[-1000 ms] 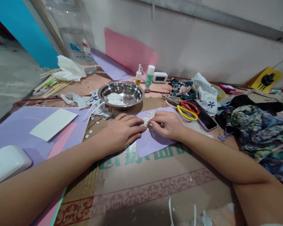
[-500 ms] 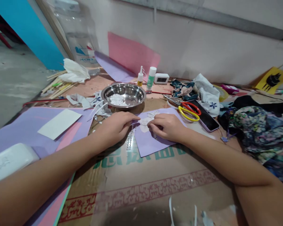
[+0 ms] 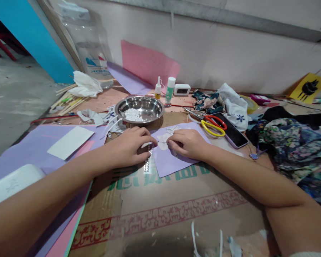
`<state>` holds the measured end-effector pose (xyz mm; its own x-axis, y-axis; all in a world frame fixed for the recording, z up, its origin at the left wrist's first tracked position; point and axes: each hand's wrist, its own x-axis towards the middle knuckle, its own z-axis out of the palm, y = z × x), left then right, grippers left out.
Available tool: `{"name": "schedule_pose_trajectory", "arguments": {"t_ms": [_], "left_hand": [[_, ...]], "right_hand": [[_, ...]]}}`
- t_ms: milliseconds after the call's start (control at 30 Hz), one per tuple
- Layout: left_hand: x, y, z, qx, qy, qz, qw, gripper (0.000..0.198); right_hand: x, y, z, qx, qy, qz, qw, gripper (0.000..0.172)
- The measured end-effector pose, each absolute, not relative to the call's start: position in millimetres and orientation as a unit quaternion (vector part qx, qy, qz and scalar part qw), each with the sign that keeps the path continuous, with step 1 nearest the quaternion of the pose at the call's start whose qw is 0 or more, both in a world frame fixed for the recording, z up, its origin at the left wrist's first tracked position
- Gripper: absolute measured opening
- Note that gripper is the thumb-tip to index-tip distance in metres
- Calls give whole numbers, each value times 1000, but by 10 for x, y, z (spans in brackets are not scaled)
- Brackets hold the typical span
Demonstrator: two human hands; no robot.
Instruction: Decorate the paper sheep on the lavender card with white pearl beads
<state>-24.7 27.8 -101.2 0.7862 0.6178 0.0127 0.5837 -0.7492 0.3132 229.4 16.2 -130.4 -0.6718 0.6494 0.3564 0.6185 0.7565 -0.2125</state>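
Observation:
My left hand rests on the cardboard with its fingers curled, pinching the top of a strip of small pearl stickers that hangs toward me. My right hand lies on a small lilac sheet of paper, fingertips pressed down near a white shape edged with pearls. The two hands almost touch at the sheet's left edge. Just beyond them stands a steel bowl with white beads in it.
Scissors with red and yellow handles and a phone lie right of the bowl. Glue bottles, a small clock, fabric scraps, large lilac and pink sheets, a white case and wooden sticks surround the cardboard.
My left hand has drawn back off the lilac sheet to its left edge and curled into a pinch, uncovering the pearl strip. My right hand has barely shifted.

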Motion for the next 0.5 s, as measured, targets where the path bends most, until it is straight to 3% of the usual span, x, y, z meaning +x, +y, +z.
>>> {"name": "schedule_pose_trajectory", "arguments": {"t_ms": [267, 500], "left_hand": [[-262, 336, -1076, 916, 327, 98, 213, 22], [-261, 351, -1075, 818, 386, 176, 389, 35]], "right_hand": [[2301, 146, -1287, -342, -919, 26, 194, 31], [2264, 131, -1287, -401, -838, 137, 343, 32]]}}
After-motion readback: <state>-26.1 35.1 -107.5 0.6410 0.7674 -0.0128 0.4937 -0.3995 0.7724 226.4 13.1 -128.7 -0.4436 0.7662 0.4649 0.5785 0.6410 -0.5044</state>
